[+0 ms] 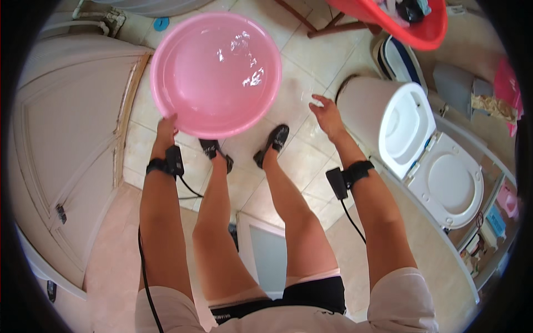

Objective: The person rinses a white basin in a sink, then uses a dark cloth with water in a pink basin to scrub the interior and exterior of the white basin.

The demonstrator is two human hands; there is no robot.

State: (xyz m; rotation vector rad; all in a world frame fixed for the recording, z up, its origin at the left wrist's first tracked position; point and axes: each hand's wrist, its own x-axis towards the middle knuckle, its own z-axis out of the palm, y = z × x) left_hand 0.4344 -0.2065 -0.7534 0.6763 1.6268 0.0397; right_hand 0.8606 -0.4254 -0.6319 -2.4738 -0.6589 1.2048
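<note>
A round pink plastic basin (200, 66) is in front of me, and bright glints inside it look like light on water. My left hand (167, 130) grips its rim at the near left, thumb over the edge and fingers beneath. To the right of the basin, my right hand (325, 114) is raised with its fingers apart and nothing in them. That hand is nearest to the white toilet (366, 100), whose lid (452, 189) is up. Whether the basin rests on the floor or is held above it, I cannot tell.
Wet spots show on the tiled floor (320, 62). A red tub (433, 31) with cloth items stands on a wooden stool (327, 31) at the top right. On the left is a white panelled door (79, 125); a blue disc (161, 23) lies behind the basin. Cables trail from both wrist straps.
</note>
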